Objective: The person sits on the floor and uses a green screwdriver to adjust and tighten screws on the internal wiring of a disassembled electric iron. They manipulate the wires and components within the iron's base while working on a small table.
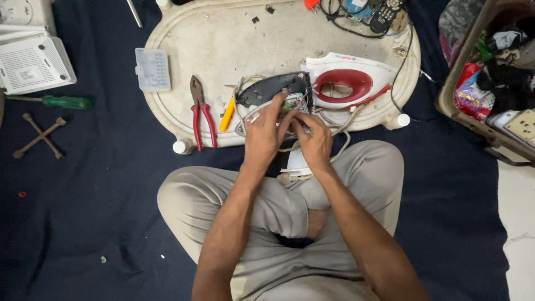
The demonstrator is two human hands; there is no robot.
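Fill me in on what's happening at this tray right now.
A person sits cross-legged on a dark cloth, both hands on an opened clothes iron's base at the near edge of a white oval tray. The left hand and right hand press fingers into its exposed wiring. The iron's white and red top cover lies apart just beyond. Red-handled pliers and a yellow-handled tool rest on the tray to the left.
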